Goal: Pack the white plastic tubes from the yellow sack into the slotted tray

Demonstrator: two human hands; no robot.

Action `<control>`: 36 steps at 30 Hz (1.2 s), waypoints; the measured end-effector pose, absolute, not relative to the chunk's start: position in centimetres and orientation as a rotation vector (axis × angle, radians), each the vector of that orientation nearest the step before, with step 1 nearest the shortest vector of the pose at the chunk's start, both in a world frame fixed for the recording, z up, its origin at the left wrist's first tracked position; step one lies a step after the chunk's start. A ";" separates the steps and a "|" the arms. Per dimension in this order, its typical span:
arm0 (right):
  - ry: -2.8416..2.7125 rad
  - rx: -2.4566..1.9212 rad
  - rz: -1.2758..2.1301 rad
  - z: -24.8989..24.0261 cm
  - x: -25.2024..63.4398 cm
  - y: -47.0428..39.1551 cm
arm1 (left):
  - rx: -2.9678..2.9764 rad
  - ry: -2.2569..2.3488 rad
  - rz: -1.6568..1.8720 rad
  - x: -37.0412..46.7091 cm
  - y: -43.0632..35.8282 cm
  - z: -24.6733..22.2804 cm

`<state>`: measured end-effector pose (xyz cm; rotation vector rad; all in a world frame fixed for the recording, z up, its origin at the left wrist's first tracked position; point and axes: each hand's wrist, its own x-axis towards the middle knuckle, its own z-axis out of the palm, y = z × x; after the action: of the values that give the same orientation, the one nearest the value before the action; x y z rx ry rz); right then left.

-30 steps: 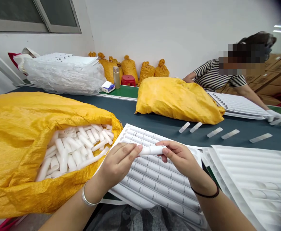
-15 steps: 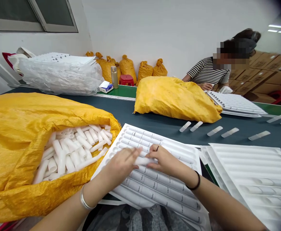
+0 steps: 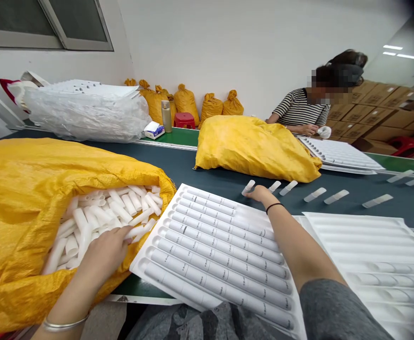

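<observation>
At the tray's [image 3: 249,215] nine o'clock, the left hand [image 3: 106,250] lay over white tubes [image 3: 81,225] in the yellow sack [image 3: 51,174]; at one o'clock, the right hand [image 3: 261,194] touched a translucent-ended tube [image 3: 249,186] on the belt [image 3: 178,164]. Whether either gripped, I couldn't tell.

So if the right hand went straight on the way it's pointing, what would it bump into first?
The right hand would first meet the small white tube right by its fingers; past that, probably the yellow sack ahead, though depth is hard to judge.
</observation>
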<state>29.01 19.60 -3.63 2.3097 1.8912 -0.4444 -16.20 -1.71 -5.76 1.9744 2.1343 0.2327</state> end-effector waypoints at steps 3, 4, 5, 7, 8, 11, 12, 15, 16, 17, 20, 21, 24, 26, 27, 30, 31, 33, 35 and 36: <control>1.996 2.225 -0.514 -2.9 28.5 18.7 | 1.985 1.932 0.758 -14.9 -1.5 -4.8; 2.075 2.171 -0.556 -2.9 28.0 18.1 | 1.940 1.817 0.925 -14.2 -1.3 -4.6; 2.161 2.108 -0.598 -3.0 27.5 17.5 | 1.878 1.706 1.064 -13.3 -1.2 -4.4; 2.315 1.993 -0.654 -3.4 26.3 16.3 | 1.756 1.508 1.247 -11.5 -0.8 -4.3; 2.375 1.957 -0.658 -3.5 25.8 15.7 | 1.718 1.425 1.300 -10.7 -0.6 -4.2; 2.508 1.969 -0.589 -2.9 24.8 13.8 | 1.723 1.304 1.342 -8.9 -0.2 -3.8; 2.540 2.003 -0.556 -2.4 24.5 13.1 | 1.755 1.296 1.325 -8.5 -0.2 -3.6; 2.668 2.048 -0.608 -0.4 23.4 10.1 | 1.844 1.289 1.241 -7.5 -0.2 -3.0; 2.761 1.996 -0.777 0.2 22.8 8.9 | 1.859 1.272 1.227 -7.1 -0.2 -2.8; 2.859 1.900 -1.014 0.6 22.1 7.7 | 1.858 1.241 1.230 -6.6 -0.2 -2.7; 2.960 1.591 -1.750 1.1 20.0 4.6 | 1.646 1.076 1.360 -4.9 -0.2 -2.2; 2.912 1.569 -1.897 1.0 19.4 3.9 | 1.481 0.988 1.430 -4.3 -0.1 -2.0; 2.645 1.528 -2.364 0.3 18.3 3.0 | 0.903 0.705 1.535 -2.8 -0.1 -1.5; 2.444 1.373 -2.717 -0.1 18.0 3.0 | 0.643 0.595 1.487 -2.2 -0.2 -1.1; 2.373 1.292 -2.843 -0.2 17.9 3.0 | 0.559 0.573 1.445 -2.0 -0.2 -1.0; 2.428 1.191 -2.892 0.3 18.1 3.0 | 0.429 0.549 1.343 -1.9 -0.4 -0.8; 2.554 1.212 -2.789 0.7 18.3 3.0 | 0.429 0.560 1.329 -2.0 -0.4 -0.9; 2.947 1.274 -2.373 1.6 18.9 3.1 | 0.509 0.642 1.340 -2.4 -0.4 -1.1; 3.329 1.242 -1.797 2.6 19.7 3.3 | 0.722 0.836 1.382 -2.9 -0.3 -1.3; 3.447 1.187 -1.536 3.0 20.1 3.4 | 0.881 0.967 1.385 -3.2 -0.3 -1.4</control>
<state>20.05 3.37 2.95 1.1868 3.4474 -1.5363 -3.20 -0.29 -1.37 0.8807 0.9668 1.3847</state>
